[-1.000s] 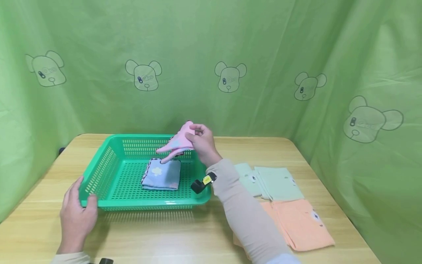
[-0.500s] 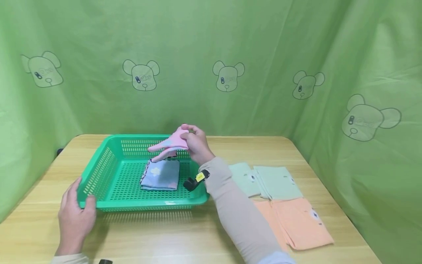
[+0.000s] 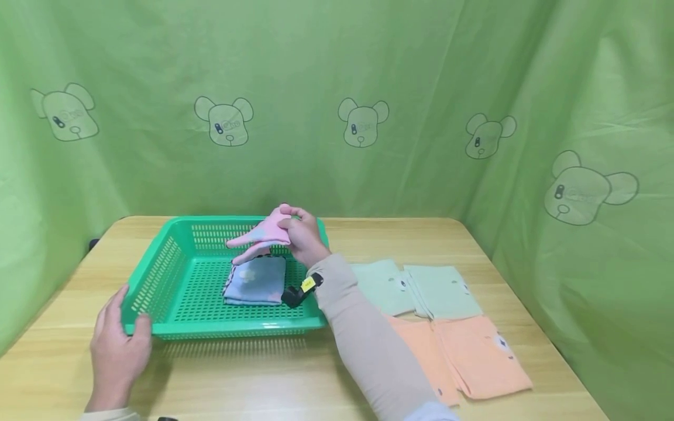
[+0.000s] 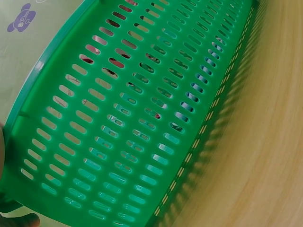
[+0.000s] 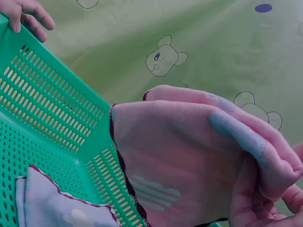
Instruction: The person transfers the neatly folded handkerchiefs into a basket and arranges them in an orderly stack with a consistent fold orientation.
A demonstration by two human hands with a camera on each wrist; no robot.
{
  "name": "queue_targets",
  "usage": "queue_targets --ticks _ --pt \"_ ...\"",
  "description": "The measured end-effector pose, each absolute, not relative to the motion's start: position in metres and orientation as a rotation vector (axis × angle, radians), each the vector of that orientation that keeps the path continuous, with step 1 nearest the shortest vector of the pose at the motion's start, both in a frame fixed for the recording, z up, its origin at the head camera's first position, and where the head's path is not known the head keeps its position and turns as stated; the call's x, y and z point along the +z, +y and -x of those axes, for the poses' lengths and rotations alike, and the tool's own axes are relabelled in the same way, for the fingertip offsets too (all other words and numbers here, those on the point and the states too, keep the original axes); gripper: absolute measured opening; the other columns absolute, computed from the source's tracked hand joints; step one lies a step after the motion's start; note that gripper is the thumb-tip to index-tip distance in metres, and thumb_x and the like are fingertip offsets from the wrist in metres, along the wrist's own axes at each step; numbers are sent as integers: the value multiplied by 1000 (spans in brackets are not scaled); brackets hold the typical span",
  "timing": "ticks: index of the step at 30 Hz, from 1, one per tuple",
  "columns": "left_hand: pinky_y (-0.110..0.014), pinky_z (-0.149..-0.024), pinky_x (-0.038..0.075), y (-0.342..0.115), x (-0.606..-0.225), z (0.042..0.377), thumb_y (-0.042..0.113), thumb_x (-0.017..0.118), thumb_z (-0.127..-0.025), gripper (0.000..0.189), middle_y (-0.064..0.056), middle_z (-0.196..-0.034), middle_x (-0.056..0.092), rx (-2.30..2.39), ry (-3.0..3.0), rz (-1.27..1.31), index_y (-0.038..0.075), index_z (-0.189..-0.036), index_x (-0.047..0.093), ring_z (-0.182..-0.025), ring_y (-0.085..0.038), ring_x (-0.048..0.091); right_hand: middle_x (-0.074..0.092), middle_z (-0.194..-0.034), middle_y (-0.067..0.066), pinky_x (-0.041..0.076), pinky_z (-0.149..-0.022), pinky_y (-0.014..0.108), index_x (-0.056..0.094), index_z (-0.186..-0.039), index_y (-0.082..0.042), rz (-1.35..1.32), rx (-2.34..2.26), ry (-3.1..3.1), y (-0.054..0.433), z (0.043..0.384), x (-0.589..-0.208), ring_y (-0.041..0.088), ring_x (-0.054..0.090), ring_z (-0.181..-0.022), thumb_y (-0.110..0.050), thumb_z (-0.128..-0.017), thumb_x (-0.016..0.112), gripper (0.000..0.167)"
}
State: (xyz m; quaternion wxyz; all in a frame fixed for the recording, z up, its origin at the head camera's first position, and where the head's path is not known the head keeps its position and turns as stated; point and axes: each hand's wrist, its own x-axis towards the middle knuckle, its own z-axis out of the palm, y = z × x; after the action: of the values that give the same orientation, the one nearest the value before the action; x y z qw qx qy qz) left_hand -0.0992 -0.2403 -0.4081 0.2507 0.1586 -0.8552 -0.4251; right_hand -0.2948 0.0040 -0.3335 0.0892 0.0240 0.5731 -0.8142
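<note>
Pink cloth (image 5: 175,142), seemingly above blue cloth (image 3: 257,285)

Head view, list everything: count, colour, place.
Table: one, tan, foreground
Curtain: one, green, behind
Face drawings: five, dark, on curtain
Basket: one, green, on table
Folded cloth: one, blue, in basket
Held cloth: one, pink, over basket
Far cloths: two, mint, right of basket
Near cloths: two, orange, right foreground
Small object: one, dark, table's left edge
Sliver: one, black, bottom edge
Device: one, black, right wrist
Sleeves: two, beige, both arms
Left hand: one, on basket
Right hand: one, on held cloth
</note>
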Motion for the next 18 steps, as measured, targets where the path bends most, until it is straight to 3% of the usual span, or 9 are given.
queue_targets --ticks 6,14,18 --pt "-68 -109 18 -240 -409 99 10 46 -94 61 -25 -152 29 -1150 -2320 -420 8 -152 28 -136 -50 26 56 -131 15 57 -68 22 60 -116 2 -25 -2365 1722 2 296 -340 25 62 -100 14 -83 54 36" --pt "-70 -108 18 -239 -409 100 11 45 -94 61 -25 -152 28 -1160 -2327 -426 7 -152 28 -136 -51 26 58 -118 19 55 -62 20 60 -115 0 78 -2170 1895 1 291 -346 19 61 -79 11 -85 55 33" --pt "-69 -108 18 -240 -408 99 11 46 -94 61 -25 -152 29 -1154 -2323 -427 7 -152 29 -136 -51 26 56 -120 18 55 -63 22 60 -116 0 162 -2085 1917 -1 291 -349 20 60 -84 12 -86 55 32"
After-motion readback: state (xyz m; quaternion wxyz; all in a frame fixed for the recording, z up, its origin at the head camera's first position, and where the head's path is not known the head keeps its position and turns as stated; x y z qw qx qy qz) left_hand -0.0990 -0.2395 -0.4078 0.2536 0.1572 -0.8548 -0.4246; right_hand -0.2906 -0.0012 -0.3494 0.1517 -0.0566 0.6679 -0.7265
